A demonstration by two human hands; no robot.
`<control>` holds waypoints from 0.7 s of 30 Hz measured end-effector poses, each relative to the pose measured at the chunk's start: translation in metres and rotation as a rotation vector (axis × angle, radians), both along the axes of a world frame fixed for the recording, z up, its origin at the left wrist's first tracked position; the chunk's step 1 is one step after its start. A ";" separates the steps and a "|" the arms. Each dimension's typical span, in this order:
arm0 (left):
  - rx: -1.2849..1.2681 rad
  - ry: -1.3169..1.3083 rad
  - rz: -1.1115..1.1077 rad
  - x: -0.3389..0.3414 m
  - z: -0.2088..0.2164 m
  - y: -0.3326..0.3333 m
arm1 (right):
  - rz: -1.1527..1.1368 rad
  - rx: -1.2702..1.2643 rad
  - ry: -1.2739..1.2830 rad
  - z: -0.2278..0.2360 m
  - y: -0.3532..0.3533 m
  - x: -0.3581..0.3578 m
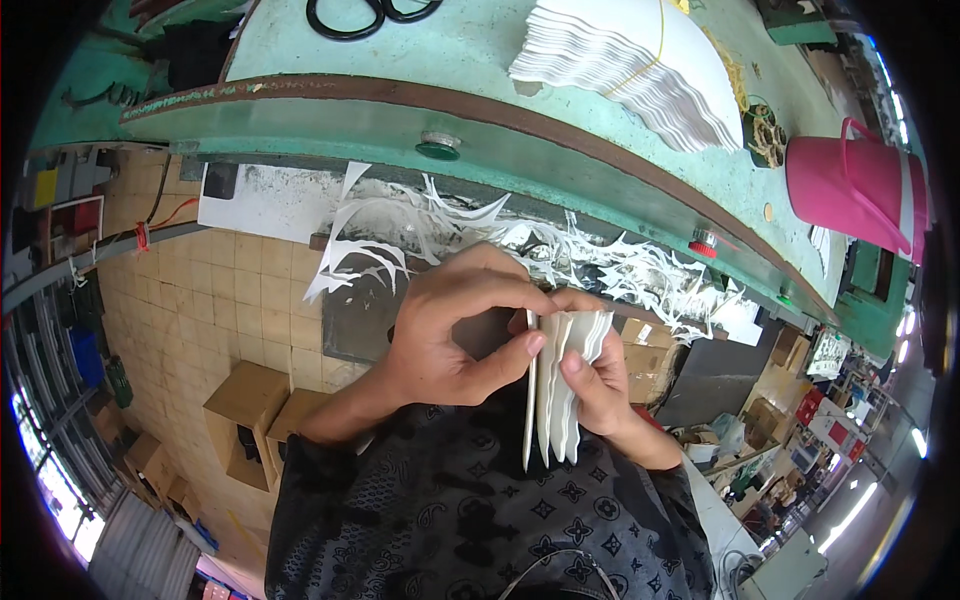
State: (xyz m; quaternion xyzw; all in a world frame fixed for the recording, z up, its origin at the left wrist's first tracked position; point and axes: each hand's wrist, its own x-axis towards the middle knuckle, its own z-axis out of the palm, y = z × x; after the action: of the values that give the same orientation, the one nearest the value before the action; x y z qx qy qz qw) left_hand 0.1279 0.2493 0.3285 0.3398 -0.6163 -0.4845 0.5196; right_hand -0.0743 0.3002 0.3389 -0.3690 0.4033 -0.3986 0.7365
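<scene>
In front of my chest I hold a small stack of thin white wavy-edged pieces (563, 400), upright and fanned slightly apart at the lower ends. My right hand (600, 385) is closed on the stack from the right, its thumb lying across the front and its fingers behind, partly hidden. At the upper left of the stack, my left hand (465, 335) pinches the edge of the leftmost piece between thumb and forefinger. Both hands are just below the bench edge. The material of the pieces cannot be told for sure.
A green workbench (460, 55) stands ahead, with a larger banded bundle of white wavy pieces (630, 70), black-handled scissors (345, 18) and a pink plastic jug (850, 185) on it. White offcut strips (600, 265) heap below its edge. Cardboard boxes (245, 400) stand on the tiled floor.
</scene>
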 end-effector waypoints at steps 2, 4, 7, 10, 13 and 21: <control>0.019 -0.007 0.004 0.000 0.000 0.003 | 0.003 -0.076 0.044 -0.004 0.001 0.001; 0.035 -0.012 0.015 0.001 -0.002 0.006 | 0.004 -0.120 0.073 -0.004 0.002 0.002; 0.002 -0.034 -0.004 0.005 -0.001 0.004 | -0.001 -0.125 0.085 -0.001 0.002 0.002; -0.007 -0.011 -0.001 0.004 0.003 0.003 | -0.009 -0.112 0.095 -0.001 0.005 0.002; 0.027 -0.014 0.010 0.002 0.003 0.008 | -0.012 -0.122 0.103 0.000 0.006 0.004; -0.018 -0.045 0.035 0.002 0.005 0.010 | 0.003 -0.199 0.126 0.003 0.003 0.003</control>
State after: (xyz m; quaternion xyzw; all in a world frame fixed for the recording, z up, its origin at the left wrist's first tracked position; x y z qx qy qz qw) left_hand 0.1303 0.2596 0.3334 0.3566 -0.6264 -0.4618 0.5170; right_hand -0.0712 0.3034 0.3422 -0.4653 0.4066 -0.4114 0.6700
